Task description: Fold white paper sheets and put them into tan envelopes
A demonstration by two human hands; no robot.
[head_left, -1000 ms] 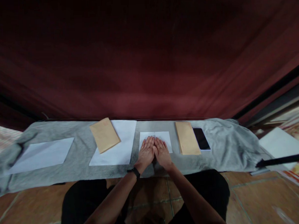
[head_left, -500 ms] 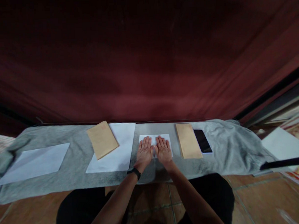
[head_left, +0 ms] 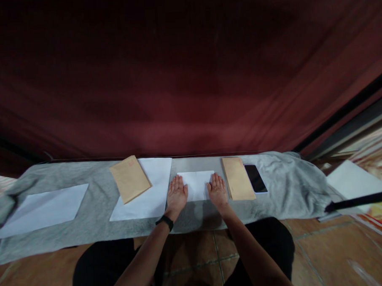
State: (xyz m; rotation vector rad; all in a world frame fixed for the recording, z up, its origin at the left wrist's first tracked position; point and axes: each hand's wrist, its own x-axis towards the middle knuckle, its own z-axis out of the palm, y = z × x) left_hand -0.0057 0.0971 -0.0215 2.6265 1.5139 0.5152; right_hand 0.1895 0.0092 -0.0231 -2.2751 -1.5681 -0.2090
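A folded-looking white sheet of paper (head_left: 196,186) lies flat on the grey cloth right in front of me. Over its left edge rests my left hand (head_left: 177,193), palm down with fingers stretched out. My right hand (head_left: 217,190) lies the same way across the right edge. Neither hand grips anything. Just right of my right hand is a stack of brown envelopes (head_left: 239,179). Left of my left hand lies a larger white paper (head_left: 158,184), with more brown envelopes (head_left: 131,178) set at a slant on top of it.
A phone (head_left: 256,178) lies beside the right-hand envelopes. Another white sheet (head_left: 51,206) is at the far left of the grey cloth (head_left: 97,176). A dark red upright surface (head_left: 189,96) rises behind. At the right, a black bar (head_left: 358,202) crosses near white paper (head_left: 357,180).
My hands have slid apart from the middle of the small sheet to its left and right edges, uncovering its centre. The view has shifted slightly.
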